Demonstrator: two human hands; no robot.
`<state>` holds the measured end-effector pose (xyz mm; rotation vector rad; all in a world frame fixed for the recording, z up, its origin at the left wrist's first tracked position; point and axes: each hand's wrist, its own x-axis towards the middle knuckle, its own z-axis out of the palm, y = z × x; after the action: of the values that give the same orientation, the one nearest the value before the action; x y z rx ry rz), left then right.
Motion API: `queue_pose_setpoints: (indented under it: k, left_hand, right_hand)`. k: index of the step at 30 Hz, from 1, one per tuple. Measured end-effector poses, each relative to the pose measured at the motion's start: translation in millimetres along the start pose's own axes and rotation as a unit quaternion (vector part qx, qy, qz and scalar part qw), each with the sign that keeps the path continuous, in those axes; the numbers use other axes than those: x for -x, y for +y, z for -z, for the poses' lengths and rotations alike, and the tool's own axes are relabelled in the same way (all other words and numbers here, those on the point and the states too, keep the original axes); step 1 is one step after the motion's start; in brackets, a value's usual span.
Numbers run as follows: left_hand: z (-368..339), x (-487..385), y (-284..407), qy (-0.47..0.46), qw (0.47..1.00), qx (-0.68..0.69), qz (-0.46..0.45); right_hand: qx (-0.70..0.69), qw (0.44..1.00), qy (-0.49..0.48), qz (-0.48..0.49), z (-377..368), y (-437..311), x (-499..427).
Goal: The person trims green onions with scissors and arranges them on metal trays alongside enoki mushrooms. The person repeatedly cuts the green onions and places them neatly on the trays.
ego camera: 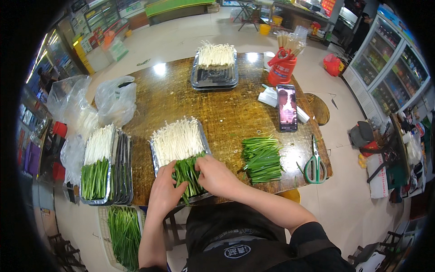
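Note:
Directly before me, a shallow foil-coloured tray (205, 136) holds white enoki mushrooms (176, 141) in its far half and cut green garlic chives (187, 175) in its near half. My left hand (166, 187) cups the left side of these chives, thumb and fingers spread against them. From the right, my right hand (212, 173) has its curled fingers on the same bunch; its fingertips are partly hidden. A loose pile of cut chives (262, 159) lies right of the tray. Green-handled scissors (315, 166) rest beyond it, blades pointing away.
Filled trays (97, 163) stand on edge at the left, beside plastic bags (115, 98). More enoki (216, 56) sits on stacked trays (214, 80) at the back. A lit phone (287, 108) leans near a red tub (282, 71) of skewers. Below left, a basket (103, 234) holds long chives.

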<state>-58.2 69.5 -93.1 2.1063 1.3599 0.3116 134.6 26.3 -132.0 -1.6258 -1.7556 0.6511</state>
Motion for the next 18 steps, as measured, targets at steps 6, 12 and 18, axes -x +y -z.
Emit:
queue_pose_setpoints:
  k: [6,12,18]
  left_hand:
    - [2,11,-4,0.024,0.996,0.074,0.041]
    - [-4,15,-1,0.040,0.998,0.032,0.041]
    - [6,24,-16,0.042,0.994,0.051,0.083]
  right_hand:
    - [-0.030,0.999,0.024,-0.004,5,-10,2]
    - [0.012,1.000,0.007,-0.001,-6,-27,-4]
    - [-0.015,0.993,-0.015,-0.116,8,-24,1]
